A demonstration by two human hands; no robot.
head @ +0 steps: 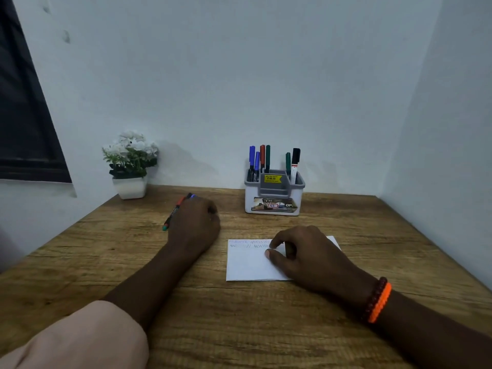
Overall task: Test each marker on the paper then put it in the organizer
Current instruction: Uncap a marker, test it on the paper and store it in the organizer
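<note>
A: Report the left side of the wooden desk (106,262).

B: A white pot of white flowers (130,166) stands at the back left corner against the wall. The left hand (193,227) lies knuckles-up on the desk, fingers curled over loose markers (175,210); a dark barrel with a teal end and orange band projects to its left, a blue tip shows above. Whether the fingers actually clamp them cannot be told.

A: Centre?

B: The organizer (274,193), grey over white, stands near the back wall. Blue, red and green markers stand upright in its left compartment; a green and a black-capped one in its right.

A: Right side?

B: The paper (247,265) lies flat, zigzag test lines along its top edge. The right hand (306,257) rests on it, fingers loosely bent, thumb and forefinger close together; nothing is visible between them. Orange and dark bead bracelets (378,302) circle the wrist.
</note>
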